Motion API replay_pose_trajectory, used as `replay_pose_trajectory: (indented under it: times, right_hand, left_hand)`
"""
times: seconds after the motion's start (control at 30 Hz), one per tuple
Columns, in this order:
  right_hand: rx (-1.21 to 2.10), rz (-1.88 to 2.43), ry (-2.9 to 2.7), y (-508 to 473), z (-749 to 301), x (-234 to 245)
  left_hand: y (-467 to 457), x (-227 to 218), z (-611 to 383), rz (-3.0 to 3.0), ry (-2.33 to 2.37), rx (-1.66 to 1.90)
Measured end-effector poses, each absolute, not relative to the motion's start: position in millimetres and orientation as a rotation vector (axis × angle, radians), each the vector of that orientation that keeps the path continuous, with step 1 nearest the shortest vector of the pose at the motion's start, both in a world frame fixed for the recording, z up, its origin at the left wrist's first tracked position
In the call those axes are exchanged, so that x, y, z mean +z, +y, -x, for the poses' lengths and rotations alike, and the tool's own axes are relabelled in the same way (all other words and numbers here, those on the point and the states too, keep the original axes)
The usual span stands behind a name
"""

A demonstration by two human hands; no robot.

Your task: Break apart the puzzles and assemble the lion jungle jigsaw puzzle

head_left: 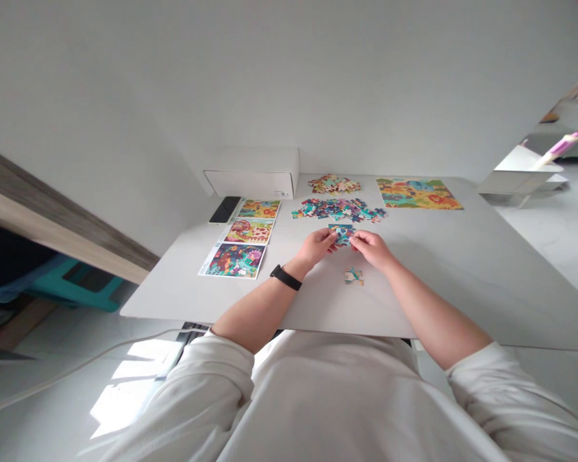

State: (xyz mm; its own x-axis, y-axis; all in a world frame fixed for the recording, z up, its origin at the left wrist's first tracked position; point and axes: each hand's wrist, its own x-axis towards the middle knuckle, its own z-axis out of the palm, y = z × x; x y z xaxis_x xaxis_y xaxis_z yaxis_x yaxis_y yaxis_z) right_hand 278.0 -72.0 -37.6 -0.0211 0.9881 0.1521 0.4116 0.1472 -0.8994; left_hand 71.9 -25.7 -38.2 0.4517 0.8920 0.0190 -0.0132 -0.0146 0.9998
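Note:
Between my two hands is a small joined section of blue jigsaw puzzle [343, 233]. My left hand [319, 245] pinches its left side, and my right hand [370, 246] has closed fingers on its right edge. Nearer to me on the table lies a small cluster of puzzle pieces [353, 276], pale and teal, apart from both hands. Just beyond the hands spreads a heap of blue and purple puzzle pieces [337, 209]. A second heap, of yellow and red pieces [334, 185], sits behind it near the wall.
At the back right lies a finished-looking animal puzzle [417, 194]. Picture sheets [236, 260] line the left side, with a dark phone [224, 210] beside them. Behind these stands a white box [250, 176] against the wall. The white table [486, 282] has its near edge at my body.

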Motion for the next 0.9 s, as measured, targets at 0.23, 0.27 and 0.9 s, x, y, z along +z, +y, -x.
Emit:
replay_pose_trajectory:
  times: [0.23, 0.27, 0.9]
  right_hand:
    - [0.855, 1.391, -1.588, -69.2, -280.0, -44.6]
    - [0.855, 1.39, -1.592, -68.7, -280.5, -45.5]
    - [0.902, 1.436, -1.986, -78.5, -278.7, -37.6]
  left_hand:
    - [-25.9, -32.0, -66.8, -1.435, 0.929, 0.881]
    - [-25.1, -31.0, -65.3, -1.442, 0.93, 0.883]
    - [-5.1, 4.1, -3.3, -2.217, 0.979, -0.007]
